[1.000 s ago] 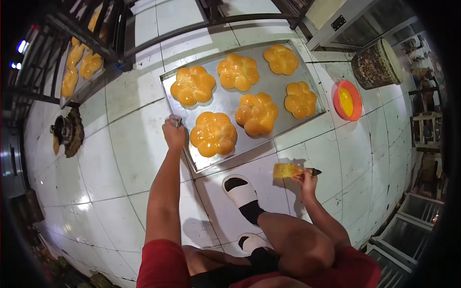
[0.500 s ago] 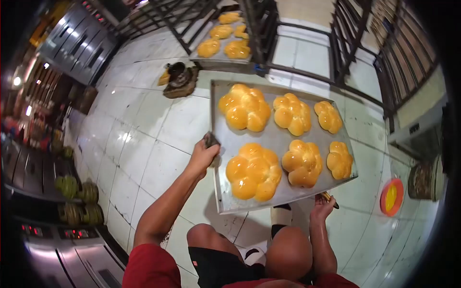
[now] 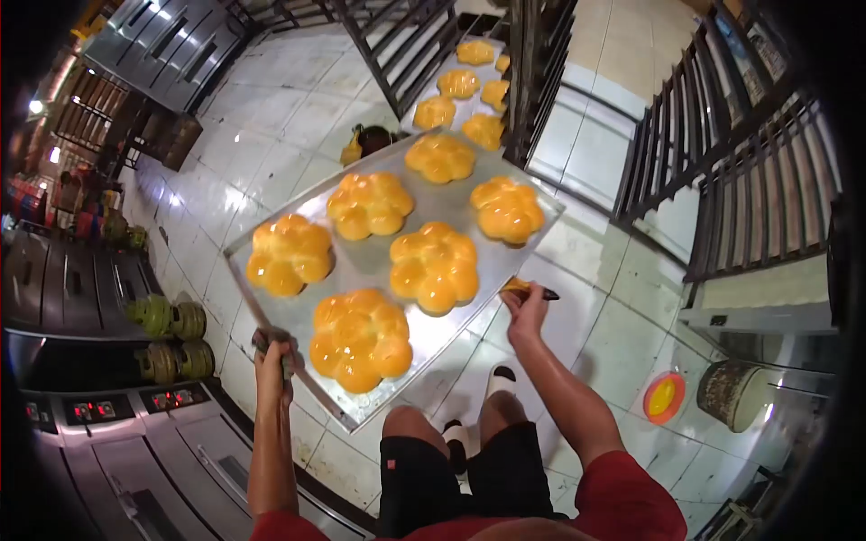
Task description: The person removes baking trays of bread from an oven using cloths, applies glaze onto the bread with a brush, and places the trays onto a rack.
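A metal baking tray (image 3: 356, 269) is held up in front of me, tilted, with several glossy golden flower-shaped buns (image 3: 433, 268) spaced over it. My left hand (image 3: 273, 356) is closed on the tray's near left edge, with a dark cloth pad (image 3: 262, 341) between palm and metal. At the right edge, my right hand (image 3: 528, 316) is wrapped round a brush (image 3: 518, 286) with a dark handle tip. That hand meets the tray's side; how much of it supports the tray from below is hidden.
Ahead stands a dark metal rack (image 3: 521, 81), with another tray of buns (image 3: 458, 83) beside its upright. An orange bowl of yellow liquid (image 3: 665, 397) and a bucket (image 3: 735, 397) sit on the floor at right. Ovens (image 3: 171, 451) and green gas valves (image 3: 171, 317) line the left.
The tray has swung left and turned, its far corner now pointing towards the rack. My left hand came nearer my body; my right hand moved up and left along with it.
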A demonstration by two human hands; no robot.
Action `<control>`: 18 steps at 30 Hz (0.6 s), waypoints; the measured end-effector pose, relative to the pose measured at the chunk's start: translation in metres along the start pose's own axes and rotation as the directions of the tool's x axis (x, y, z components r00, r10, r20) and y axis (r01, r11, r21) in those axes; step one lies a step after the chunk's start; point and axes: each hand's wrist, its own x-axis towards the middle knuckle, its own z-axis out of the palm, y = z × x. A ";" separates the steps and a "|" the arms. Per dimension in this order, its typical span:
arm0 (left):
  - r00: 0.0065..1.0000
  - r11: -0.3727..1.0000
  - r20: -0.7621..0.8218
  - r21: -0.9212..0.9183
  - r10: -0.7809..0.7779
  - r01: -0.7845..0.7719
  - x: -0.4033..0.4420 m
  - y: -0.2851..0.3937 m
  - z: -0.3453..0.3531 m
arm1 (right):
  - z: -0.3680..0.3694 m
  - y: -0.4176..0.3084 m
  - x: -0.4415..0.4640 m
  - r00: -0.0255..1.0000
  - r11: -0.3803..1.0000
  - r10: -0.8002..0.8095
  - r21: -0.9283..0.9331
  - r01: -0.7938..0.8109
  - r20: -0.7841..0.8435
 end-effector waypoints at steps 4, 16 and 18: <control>0.997 0.997 -0.058 0.061 -0.052 0.056 0.032 0.056 -0.017 | 0.084 0.002 0.007 0.997 0.996 0.070 -0.064 -0.068 0.017; 0.978 0.972 -0.175 -0.224 -0.112 0.071 0.190 0.035 0.039 | 0.215 0.071 0.155 0.970 0.963 -0.225 -0.170 0.208 -0.090; 0.973 0.968 -0.150 -0.204 -0.176 0.144 0.198 0.021 0.031 | 0.221 0.067 0.160 0.980 0.974 -0.171 -0.166 0.152 -0.106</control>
